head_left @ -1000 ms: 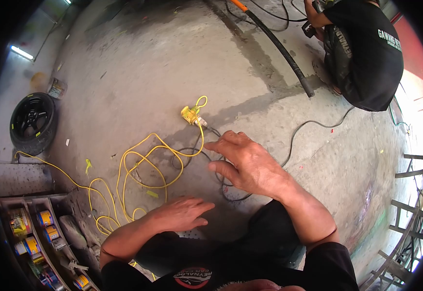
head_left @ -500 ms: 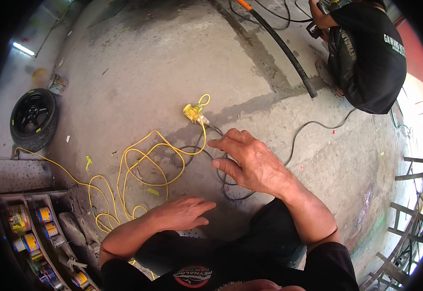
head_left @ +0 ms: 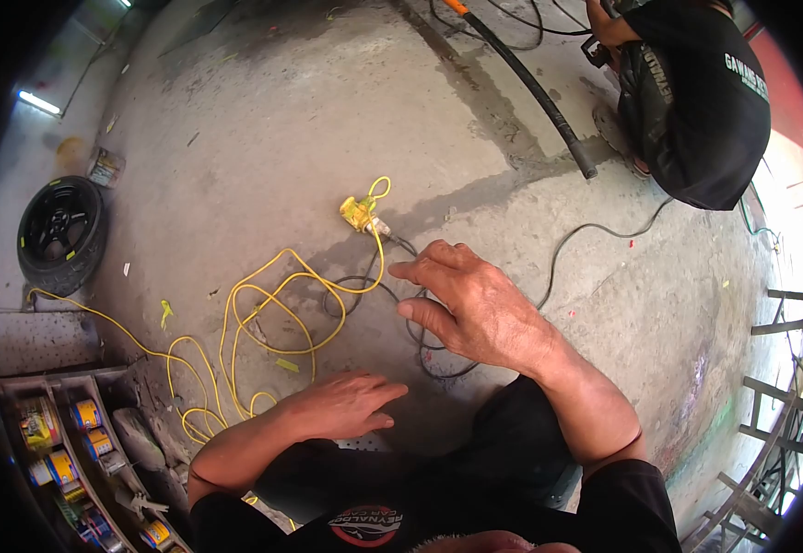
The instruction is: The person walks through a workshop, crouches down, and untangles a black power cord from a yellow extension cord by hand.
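My right hand [head_left: 484, 309] hovers over the concrete floor with its fingers stretched out and the thumb apart, holding nothing. Lower and to the left, my left hand [head_left: 346, 405] is held in front of my lap, also with fingers extended and nothing in it. Beyond the hands lies a yellow power outlet box [head_left: 360, 217] with a plug in it. Its yellow extension cord [head_left: 283, 251] runs in loose loops across the floor left of my right hand. A dark cable [head_left: 443, 376] curls on the floor partly behind my right hand.
A wheel with a tyre [head_left: 62, 230] leans at the left wall, near a paint-stained can [head_left: 106, 168]. A shelf [head_left: 56, 378] holds several tins at lower left. A black hose [head_left: 535, 83] crosses the floor near a crouching person [head_left: 705, 101]. Metal frames [head_left: 779, 392] stand at right.
The view has shifted slightly. Both hands keep nearly the same pose, and the crouching person stays in about the same place.
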### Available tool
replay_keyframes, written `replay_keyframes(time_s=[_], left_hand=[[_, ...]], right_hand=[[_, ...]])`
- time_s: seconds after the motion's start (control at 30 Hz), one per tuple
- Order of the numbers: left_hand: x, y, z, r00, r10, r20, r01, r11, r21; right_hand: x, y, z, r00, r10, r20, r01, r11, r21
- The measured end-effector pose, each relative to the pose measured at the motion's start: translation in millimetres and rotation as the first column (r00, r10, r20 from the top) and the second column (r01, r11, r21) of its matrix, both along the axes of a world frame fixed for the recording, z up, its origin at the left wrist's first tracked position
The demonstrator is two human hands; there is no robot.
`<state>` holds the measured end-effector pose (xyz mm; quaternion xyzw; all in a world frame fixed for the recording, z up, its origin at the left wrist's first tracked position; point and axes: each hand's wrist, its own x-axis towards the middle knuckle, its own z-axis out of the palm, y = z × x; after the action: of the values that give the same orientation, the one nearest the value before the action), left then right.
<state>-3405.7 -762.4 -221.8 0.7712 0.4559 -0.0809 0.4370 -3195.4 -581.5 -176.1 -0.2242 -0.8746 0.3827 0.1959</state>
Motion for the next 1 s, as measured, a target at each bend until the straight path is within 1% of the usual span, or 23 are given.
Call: replay_keyframes(time_s=[0.13, 0.77, 1.0], left_hand=[[1.1, 1.2, 1.4, 1.0, -0.001, -0.011, 0.001, 1.0, -0.02], [2.5, -1.6, 2.7, 1.0, 0.02, -0.001, -0.02, 1.0, -0.008], [3.0, -1.7, 2.8, 1.0, 0.019, -0.012, -0.019, 1.0, -0.016]], right_hand=[[0.0, -0.7, -1.3, 1.0, -0.013, -0.017, 0.013, 1.0, 0.004], [1.7, -3.3, 0.9, 0.999, -0.014, -0.04, 0.014, 1.0, 0.018], [2.4, -2.5, 4.5, 1.0, 0.005, -0.005, -0.005, 1.0, 0.008]])
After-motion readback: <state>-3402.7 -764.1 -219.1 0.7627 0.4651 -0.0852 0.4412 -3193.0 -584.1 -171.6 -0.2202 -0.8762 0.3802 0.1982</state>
